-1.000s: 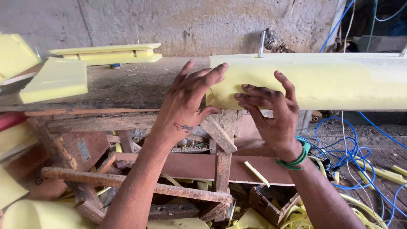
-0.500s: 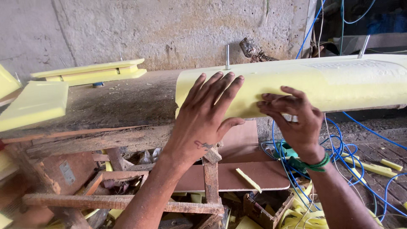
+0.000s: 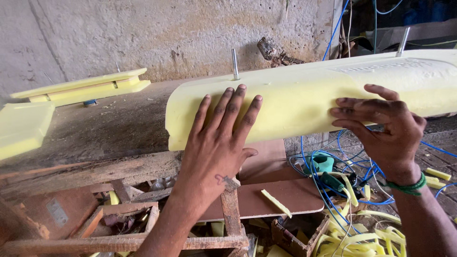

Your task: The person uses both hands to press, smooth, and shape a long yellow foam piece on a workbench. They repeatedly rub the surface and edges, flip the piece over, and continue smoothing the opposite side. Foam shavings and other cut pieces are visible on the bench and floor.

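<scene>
Where the long yellow piece lies: yellow foam panel (image 3: pixel 304 102) rests on the bench (image 3: pixel 95 138), its long axis running left to right, its rounded left end near mid-bench and its right end leaving the view at the right edge.
Left hand: left hand (image 3: pixel 221 138) lies flat and fully open, fingers spread and pointing away from the person, pressed on the near face of the panel just right of its left end; it grips nothing.
Right hand: right hand (image 3: pixel 383 128) sits farther right along the same face, fingers extended together and pointing left, fingertips touching the foam; open, nothing clasped. A green wristband (image 3: pixel 409 185) circles this wrist.
Key relation: the panel lies directly ahead of and under both hands; the left hand is nearer the free left end, the right hand nearer the middle of the visible length.
Pins: two upright metal pins (image 3: pixel 234 64) stand along the far edge of the panel, one above the left hand, one far right.
Far left: smaller yellow foam pieces (image 3: pixel 81 88) lie on the bench, well apart from the hands.
Below the bench edge: a brown board (image 3: pixel 281 195), wooden frames (image 3: pixel 119 223), blue cables (image 3: pixel 333 166) and yellow foam offcuts (image 3: pixel 362 238) sit on the floor.
Backdrop: a rough concrete wall (image 3: pixel 166 33) stands behind the bench.
</scene>
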